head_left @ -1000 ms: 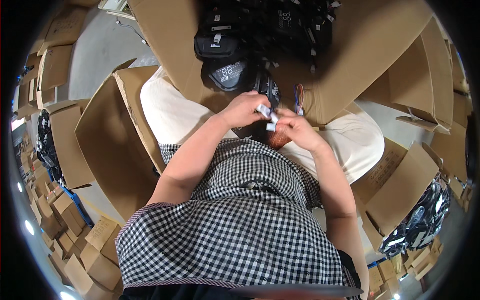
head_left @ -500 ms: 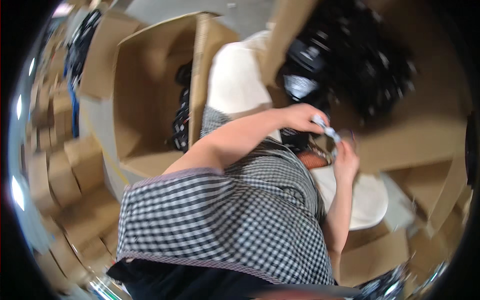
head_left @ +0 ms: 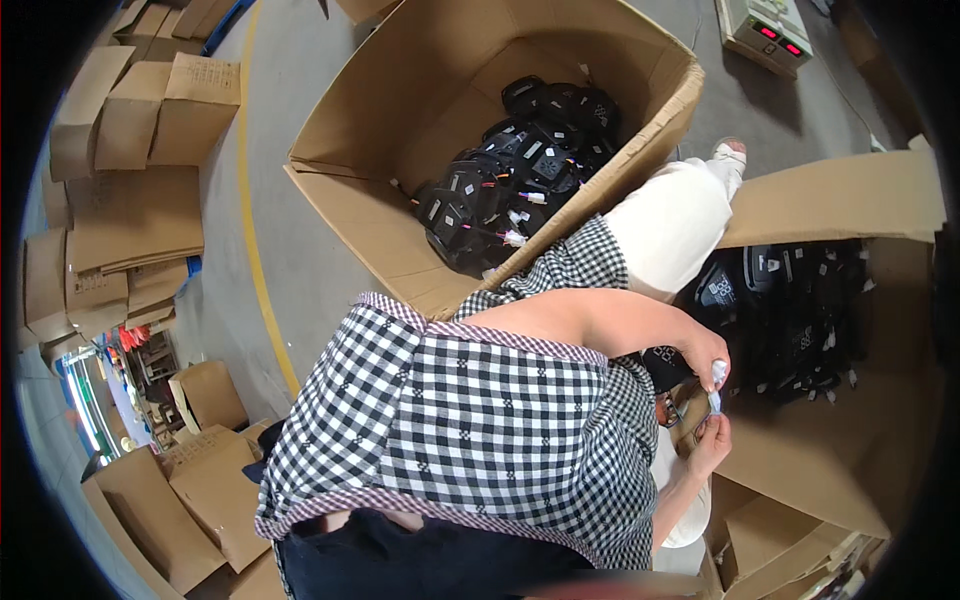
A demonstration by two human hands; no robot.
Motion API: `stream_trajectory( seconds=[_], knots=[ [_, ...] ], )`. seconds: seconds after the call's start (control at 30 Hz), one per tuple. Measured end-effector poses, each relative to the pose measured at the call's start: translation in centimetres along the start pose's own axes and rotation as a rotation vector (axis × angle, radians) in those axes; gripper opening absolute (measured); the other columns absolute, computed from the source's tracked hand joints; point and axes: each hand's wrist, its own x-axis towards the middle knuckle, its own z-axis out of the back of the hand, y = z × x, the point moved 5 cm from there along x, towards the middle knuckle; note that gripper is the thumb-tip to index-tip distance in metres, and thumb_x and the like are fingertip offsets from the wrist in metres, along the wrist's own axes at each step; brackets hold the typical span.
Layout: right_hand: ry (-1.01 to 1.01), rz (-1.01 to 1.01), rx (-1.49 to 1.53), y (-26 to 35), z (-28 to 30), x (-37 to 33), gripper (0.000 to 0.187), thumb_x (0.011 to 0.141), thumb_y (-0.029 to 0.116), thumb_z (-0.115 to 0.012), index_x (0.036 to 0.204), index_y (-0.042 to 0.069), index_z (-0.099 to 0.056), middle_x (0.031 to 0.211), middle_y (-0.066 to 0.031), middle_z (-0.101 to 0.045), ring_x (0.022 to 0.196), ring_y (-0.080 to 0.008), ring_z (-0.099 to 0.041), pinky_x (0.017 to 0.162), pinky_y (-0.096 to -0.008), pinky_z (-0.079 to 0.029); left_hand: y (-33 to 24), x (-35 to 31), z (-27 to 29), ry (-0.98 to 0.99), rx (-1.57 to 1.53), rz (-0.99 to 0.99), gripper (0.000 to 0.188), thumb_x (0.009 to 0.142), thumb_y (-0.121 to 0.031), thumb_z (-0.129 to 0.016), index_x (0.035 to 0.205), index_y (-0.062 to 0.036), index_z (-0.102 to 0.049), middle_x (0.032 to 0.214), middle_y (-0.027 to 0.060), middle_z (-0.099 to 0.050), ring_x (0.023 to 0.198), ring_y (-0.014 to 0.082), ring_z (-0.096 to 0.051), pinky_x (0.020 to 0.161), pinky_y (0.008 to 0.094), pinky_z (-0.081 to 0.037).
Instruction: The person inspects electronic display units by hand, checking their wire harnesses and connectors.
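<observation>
My left hand (head_left: 706, 358) and my right hand (head_left: 710, 445) meet close together at the right, both with fingers pinched. Between them is a small white connector (head_left: 716, 398), the left fingers on its upper end and the right fingers on its lower end. Thin wires seem to run beside it, partly hidden by the hands. A black plastic unit with light markings (head_left: 662, 368) lies against my lap, just left of the hands, mostly covered by my left forearm and the checkered apron (head_left: 490, 415).
A large open carton (head_left: 350, 110) holds several black units (head_left: 545, 160) with white plugs. Another open carton (head_left: 800, 480), right of my hands, holds more black units (head_left: 770, 310). A device with red digits (head_left: 768, 30) sits on the floor at far right. Stacked cartons (head_left: 130, 220) line the left.
The view has swung left and sharpened, so the cartons and my hands appear shifted. Both hands still pinch the white connector.
</observation>
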Motion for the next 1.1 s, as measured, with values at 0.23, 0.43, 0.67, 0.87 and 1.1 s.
stream_trajectory(
  seconds=[0.23,0.43,0.67,0.87,1.1],
  knots=[
    [0.195,0.085,-0.597,5.2,-1.5,-0.5,0.016,0.092,0.011,-0.054,0.090,-0.003,-0.060,0.065,-0.0085,-0.051,0.063,-0.0124,-0.048,0.058,-0.0304,-0.041,-2.4,-1.2,-0.2,0.070,0.183,-0.099,0.026,0.079,-0.021,-0.073,0.101,-0.0078,-0.068,0.095,0.0083,-0.070,0.087,0.0196,-0.065,0.078,0.0345,-0.050],
    [0.214,0.000,-0.541,1.1,-3.4,-0.8,0.015,0.088,0.018,-0.061,0.098,0.008,-0.067,0.082,-0.0145,-0.065,0.073,-0.0285,-0.063,0.068,-0.0355,-0.049,-4.0,-2.6,1.0,0.284,0.607,0.130,0.025,0.078,-0.031,-0.067,0.100,-0.0184,-0.067,0.091,0.0080,-0.068,0.086,0.0317,-0.062,0.076,0.0447,-0.049],
    [0.252,0.198,-0.480,3.2,-8.5,0.0,0.016,0.088,0.023,-0.056,0.086,0.009,-0.063,0.077,-0.0130,-0.063,0.076,-0.0337,-0.062,0.064,-0.0438,-0.047,-3.7,-3.6,2.9,0.291,0.759,0.265,0.039,0.061,-0.015,-0.077,0.098,-0.0149,-0.067,0.093,0.0038,-0.065,0.095,0.0281,-0.054,0.084,0.0366,-0.045],
    [0.181,-0.015,-0.623,2.4,-4.0,5.0,0.020,0.088,0.028,-0.056,0.087,0.010,-0.064,0.084,-0.0148,-0.065,0.081,-0.0343,-0.063,0.067,-0.0455,-0.049,-4.3,-3.4,4.3,0.171,0.583,0.559,0.028,0.063,-0.012,-0.079,0.088,-0.0105,-0.067,0.081,0.0057,-0.066,0.082,0.0252,-0.057,0.076,0.0362,-0.046],
    [-0.064,-0.196,-0.700,-10.6,-2.8,16.2,0.028,0.088,0.035,-0.054,0.098,0.014,-0.069,0.096,-0.0191,-0.066,0.093,-0.0374,-0.062,0.083,-0.0449,-0.049,-4.1,-2.8,2.9,0.124,0.303,0.633,0.028,0.069,-0.011,-0.079,0.093,-0.0062,-0.067,0.082,0.0032,-0.066,0.074,0.0115,-0.061,0.069,0.0266,-0.049]
  ],
)
